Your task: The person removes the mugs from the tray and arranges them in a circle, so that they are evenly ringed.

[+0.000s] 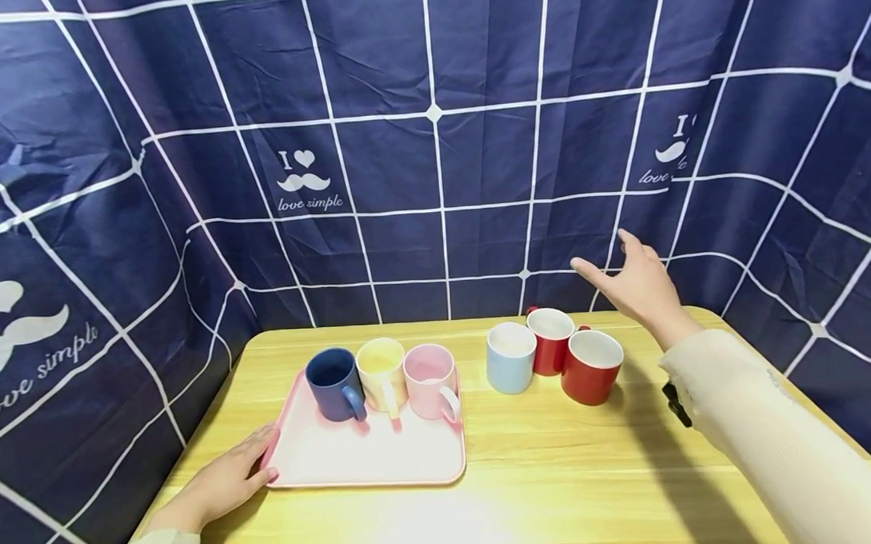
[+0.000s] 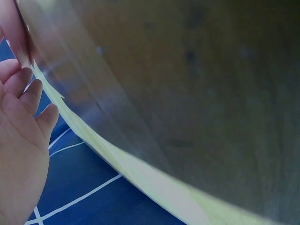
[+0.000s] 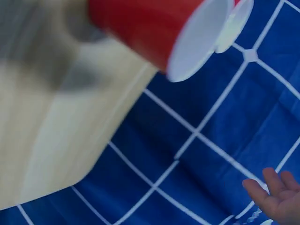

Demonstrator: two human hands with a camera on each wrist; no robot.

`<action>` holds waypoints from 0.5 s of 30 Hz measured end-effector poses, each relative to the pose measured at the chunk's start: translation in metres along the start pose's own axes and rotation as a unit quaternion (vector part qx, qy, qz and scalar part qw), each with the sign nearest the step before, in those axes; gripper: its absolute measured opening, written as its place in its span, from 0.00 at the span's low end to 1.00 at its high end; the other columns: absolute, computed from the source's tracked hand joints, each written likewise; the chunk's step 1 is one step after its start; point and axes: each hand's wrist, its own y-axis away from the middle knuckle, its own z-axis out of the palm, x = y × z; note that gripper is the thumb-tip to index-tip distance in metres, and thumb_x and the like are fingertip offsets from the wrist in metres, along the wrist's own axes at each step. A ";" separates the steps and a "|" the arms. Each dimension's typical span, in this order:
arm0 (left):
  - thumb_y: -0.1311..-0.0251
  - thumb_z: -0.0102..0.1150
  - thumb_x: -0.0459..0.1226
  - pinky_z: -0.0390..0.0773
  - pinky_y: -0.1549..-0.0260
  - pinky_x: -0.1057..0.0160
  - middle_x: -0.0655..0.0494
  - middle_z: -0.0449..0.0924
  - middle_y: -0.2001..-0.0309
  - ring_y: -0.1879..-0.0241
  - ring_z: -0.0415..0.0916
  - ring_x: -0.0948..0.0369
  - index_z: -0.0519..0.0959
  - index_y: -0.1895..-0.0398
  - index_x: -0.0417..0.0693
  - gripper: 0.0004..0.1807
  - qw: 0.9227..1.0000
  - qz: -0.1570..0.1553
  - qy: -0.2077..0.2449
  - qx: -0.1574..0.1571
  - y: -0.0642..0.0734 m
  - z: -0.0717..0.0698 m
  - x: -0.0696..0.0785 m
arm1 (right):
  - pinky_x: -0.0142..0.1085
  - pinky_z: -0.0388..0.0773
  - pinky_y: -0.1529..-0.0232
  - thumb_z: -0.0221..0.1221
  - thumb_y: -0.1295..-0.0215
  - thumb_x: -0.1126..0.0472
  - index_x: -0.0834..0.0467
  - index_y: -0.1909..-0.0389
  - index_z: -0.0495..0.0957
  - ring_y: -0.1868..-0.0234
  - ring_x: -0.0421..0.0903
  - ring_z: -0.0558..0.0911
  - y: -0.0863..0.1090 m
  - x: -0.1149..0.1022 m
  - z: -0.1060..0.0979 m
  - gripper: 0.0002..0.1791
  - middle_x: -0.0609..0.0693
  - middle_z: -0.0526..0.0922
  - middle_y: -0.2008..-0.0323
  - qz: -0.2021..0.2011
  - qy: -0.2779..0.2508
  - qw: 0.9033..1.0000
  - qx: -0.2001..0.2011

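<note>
My left hand rests at the left edge of a pink tray, its fingers fairly straight along the rim and the thumb by the front left corner. On the tray, a dark blue mug, a cream-yellow mug and a pink mug form a row at the back. Above and behind a red mug, my right hand is raised with thumb and fingers spread, holding nothing. A second red mug and a light blue mug stand to that mug's left.
The wooden table has a back edge close to a dark blue curtain with white lines. This curtain also hangs along both sides. The right arm casts a long shadow across the tabletop.
</note>
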 end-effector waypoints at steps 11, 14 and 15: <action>0.40 0.61 0.48 0.66 0.44 0.44 0.39 0.68 0.37 0.38 0.65 0.43 0.69 0.37 0.32 0.35 1.000 0.010 -0.003 0.006 0.000 0.001 -0.001 | 0.66 0.56 0.41 0.52 0.47 0.25 0.59 0.26 0.45 0.35 0.69 0.59 -0.009 -0.054 0.016 0.59 0.67 0.56 0.31 -0.042 -0.018 0.999 -0.005; 0.40 0.60 0.48 0.65 0.44 0.43 0.39 0.68 0.37 0.38 0.64 0.43 0.68 0.37 0.32 0.35 1.000 0.009 -0.002 0.005 -0.001 0.001 -0.001 | 0.66 0.57 0.40 0.53 0.48 0.24 0.58 0.25 0.46 0.35 0.67 0.59 -0.008 -0.065 0.023 0.59 0.66 0.56 0.32 -0.049 -0.024 0.998 -0.011; 0.40 0.60 0.48 0.65 0.44 0.43 0.39 0.68 0.37 0.38 0.64 0.43 0.68 0.37 0.32 0.35 1.000 0.009 -0.002 0.005 -0.001 0.000 -0.001 | 0.65 0.57 0.40 0.53 0.49 0.24 0.58 0.25 0.46 0.35 0.67 0.59 -0.008 -0.068 0.025 0.60 0.66 0.56 0.31 -0.051 -0.025 0.998 -0.014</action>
